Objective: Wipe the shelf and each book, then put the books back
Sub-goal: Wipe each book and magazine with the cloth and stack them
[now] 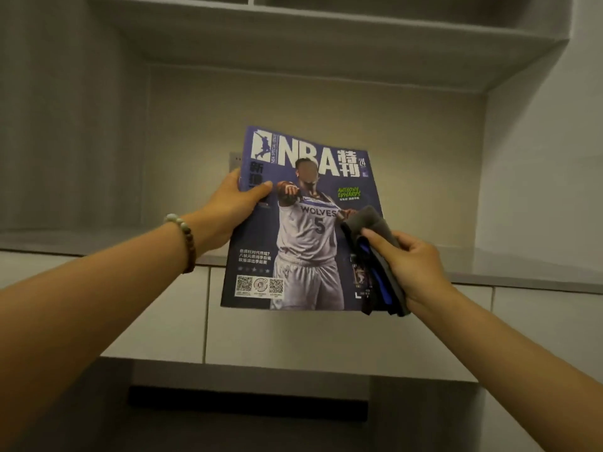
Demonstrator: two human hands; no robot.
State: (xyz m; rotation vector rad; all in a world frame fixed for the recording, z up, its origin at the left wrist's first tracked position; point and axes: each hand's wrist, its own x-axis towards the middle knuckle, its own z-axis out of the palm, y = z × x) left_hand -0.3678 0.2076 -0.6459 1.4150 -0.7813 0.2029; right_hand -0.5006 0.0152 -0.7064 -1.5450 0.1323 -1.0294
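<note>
A purple basketball magazine [303, 223] is held upright in the air in front of the shelf niche, cover toward me. My left hand [233, 210] grips its left edge, thumb on the cover. My right hand [412, 265] clutches a folded grey cloth with blue trim [368, 230], pressed against the cover's lower right edge. The grey shelf surface [98, 246] runs behind and below the magazine, and no other books show on it.
An upper shelf board [293, 37] overhangs the niche. White drawer fronts [293, 327] sit under the shelf. A wall socket plate [235, 160] peeks out behind the magazine's top left. Side walls close the niche at left and right.
</note>
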